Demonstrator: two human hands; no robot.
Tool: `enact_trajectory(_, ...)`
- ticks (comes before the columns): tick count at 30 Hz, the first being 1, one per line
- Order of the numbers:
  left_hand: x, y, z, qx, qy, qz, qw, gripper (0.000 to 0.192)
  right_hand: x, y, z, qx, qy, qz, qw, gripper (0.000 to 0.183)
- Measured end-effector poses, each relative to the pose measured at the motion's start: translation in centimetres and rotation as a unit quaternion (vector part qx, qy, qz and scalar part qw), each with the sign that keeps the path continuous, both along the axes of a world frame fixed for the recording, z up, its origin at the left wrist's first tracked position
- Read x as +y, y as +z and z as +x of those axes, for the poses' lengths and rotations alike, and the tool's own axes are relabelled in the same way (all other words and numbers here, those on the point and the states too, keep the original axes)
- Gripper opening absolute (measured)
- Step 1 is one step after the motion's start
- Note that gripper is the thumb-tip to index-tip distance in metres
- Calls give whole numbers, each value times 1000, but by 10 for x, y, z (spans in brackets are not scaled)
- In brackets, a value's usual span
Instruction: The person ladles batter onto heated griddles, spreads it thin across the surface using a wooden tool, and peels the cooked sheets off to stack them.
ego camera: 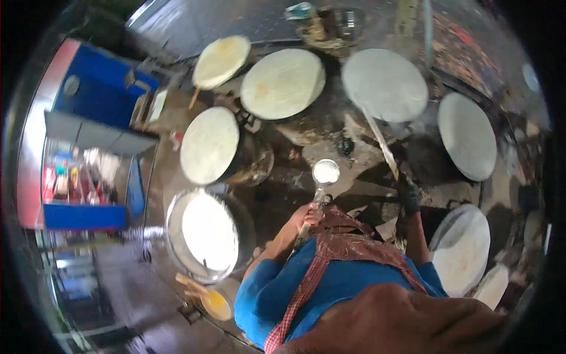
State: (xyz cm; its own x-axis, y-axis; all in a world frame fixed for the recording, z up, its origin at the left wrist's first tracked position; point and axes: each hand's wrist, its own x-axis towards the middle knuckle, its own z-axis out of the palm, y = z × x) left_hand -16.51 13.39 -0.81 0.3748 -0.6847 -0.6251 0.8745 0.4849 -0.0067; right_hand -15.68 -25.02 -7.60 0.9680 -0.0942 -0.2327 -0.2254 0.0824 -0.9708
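Observation:
My left hand [311, 215], bare, grips the handle of a ladle [326, 171] whose round bowl holds white liquid. My right hand [409, 199], in a dark glove, is closed round a long pale wooden stick [379, 135]. The stick's far end reaches a large round vessel with a whitish surface [384, 84]. More such round vessels stand in an arc about me, one at upper centre [283, 84], one at left [210, 145] and one at right [467, 136]. A wide metal pot [170, 221] of bright white liquid stands at lower left.
A smaller round vessel [221, 62] stands at upper left and another pale one [462, 250] at lower right. A bowl with yellow contents [216, 304] lies near light sticks at lower left. Beyond are a blue-walled counter [84, 217] and a basin-like container with objects [327, 42].

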Motion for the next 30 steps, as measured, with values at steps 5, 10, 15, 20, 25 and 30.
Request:
enact_trajectory(5, 60, 7, -24, 140, 133, -54, 980, 25, 72, 26, 100, -28, -15, -592, 806, 42)
enact_trajectory(10, 129, 0, -29, 98, 214, -31, 971, 18, 136, 49, 93, -6, 74, -639, 766, 47)
enact_trajectory(15, 176, -16, -22, 121, 226, -120, 959, 19, 181, 48, 115, 35, 171, -552, 815, 54)
enact_trajectory(20, 196, -11, -20, 104, 253, -46, 961, 15, 242, 68, 196, -72, 264, -651, 708, 37)
enact_trajectory(25, 173, 2, -19, 132, 322, -76, 934, 14, 279, 51, 316, -456, 224, -604, 614, 36)
enact_trajectory(30, 135, -8, -21, 150, 360, -169, 905, 26, 296, 64, 396, -411, 412, -637, 505, 24)
